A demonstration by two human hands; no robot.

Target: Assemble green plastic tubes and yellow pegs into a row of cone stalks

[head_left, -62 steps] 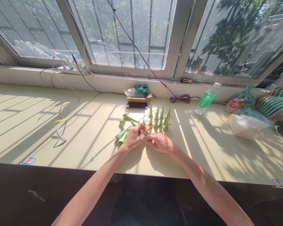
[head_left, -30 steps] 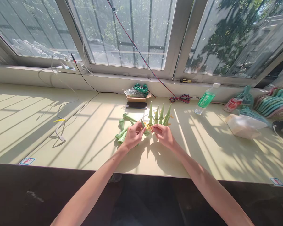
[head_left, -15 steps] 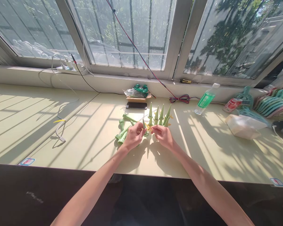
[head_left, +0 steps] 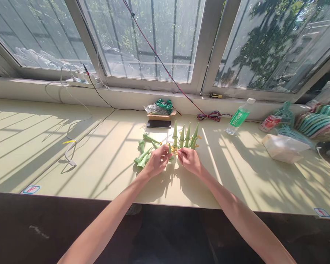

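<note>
My left hand (head_left: 158, 160) is closed around a small pointed green cone (head_left: 169, 149), which stands upright between thumb and fingers. Just to its right, my right hand (head_left: 191, 160) is pinched at a small yellow piece (head_left: 175, 151) beside the cone; whether that piece is a tie or a ribbon is too small to tell. Behind my right hand, several tall green cones (head_left: 187, 135) stand upright in a cluster, with yellow bits at their sides. More green cone-shaped pieces (head_left: 140, 158) lie loose in a pile left of my left hand, partly hidden by it.
A dark phone (head_left: 158, 124) lies before a small cardboard box (head_left: 160, 117) with plastic and green wrapping. To the right are a coiled cable (head_left: 209, 116), a water bottle (head_left: 238, 117), a red can (head_left: 270, 123) and a tissue pack (head_left: 283, 148). A white cable (head_left: 68, 146) lies left.
My left hand and the cone have shifted slightly right and down, with the cone now more upright. My right hand stays close by, its fingers nearer the cone.
</note>
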